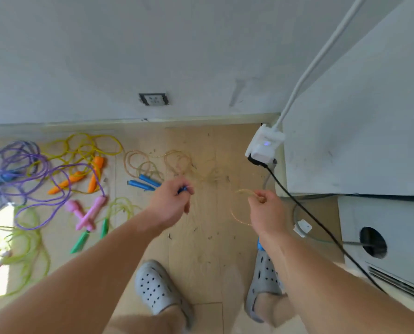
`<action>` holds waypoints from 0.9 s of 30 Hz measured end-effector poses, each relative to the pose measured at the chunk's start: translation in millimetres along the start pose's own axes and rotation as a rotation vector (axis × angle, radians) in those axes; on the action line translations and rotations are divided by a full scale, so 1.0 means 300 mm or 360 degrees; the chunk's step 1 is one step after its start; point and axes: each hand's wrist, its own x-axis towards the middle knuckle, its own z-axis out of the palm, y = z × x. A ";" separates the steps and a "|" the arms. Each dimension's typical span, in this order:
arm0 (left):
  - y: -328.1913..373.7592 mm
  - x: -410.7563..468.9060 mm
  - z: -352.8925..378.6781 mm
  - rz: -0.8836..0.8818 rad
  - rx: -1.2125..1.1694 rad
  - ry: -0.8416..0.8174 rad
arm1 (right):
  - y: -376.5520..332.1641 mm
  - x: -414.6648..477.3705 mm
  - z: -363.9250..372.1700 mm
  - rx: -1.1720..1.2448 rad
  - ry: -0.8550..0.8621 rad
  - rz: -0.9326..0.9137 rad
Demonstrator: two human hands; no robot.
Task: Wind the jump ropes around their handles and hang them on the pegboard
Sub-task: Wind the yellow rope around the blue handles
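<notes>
Left hand grips blue handle; right hand pinches rope.

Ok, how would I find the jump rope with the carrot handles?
Start at the wall socket, then look down and left on the wooden floor. The yellow jump rope lies there in loops. Only it has orange carrot-shaped handles; beside it lie pink handles and blue handles.

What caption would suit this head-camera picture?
Left hand grips a blue handle; right hand pinches a clear rope.
</notes>
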 end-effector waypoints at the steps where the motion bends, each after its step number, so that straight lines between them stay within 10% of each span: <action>1: 0.035 -0.103 -0.023 -0.0051 -0.0056 0.0000 | -0.044 -0.081 -0.052 0.0029 0.0005 0.0020; 12: 0.533 -1.163 -0.399 -0.0111 -0.0694 0.0012 | -0.581 -1.041 -0.733 0.0224 -0.0342 0.0022; 23: 0.835 -1.691 -0.523 0.0330 -0.1047 0.0326 | -0.733 -1.402 -1.207 -0.0938 -0.0197 -0.0675; 27: 0.840 -1.843 -0.431 0.0370 -0.1193 0.0406 | -0.735 -1.459 -1.339 0.0413 -0.0604 -0.0345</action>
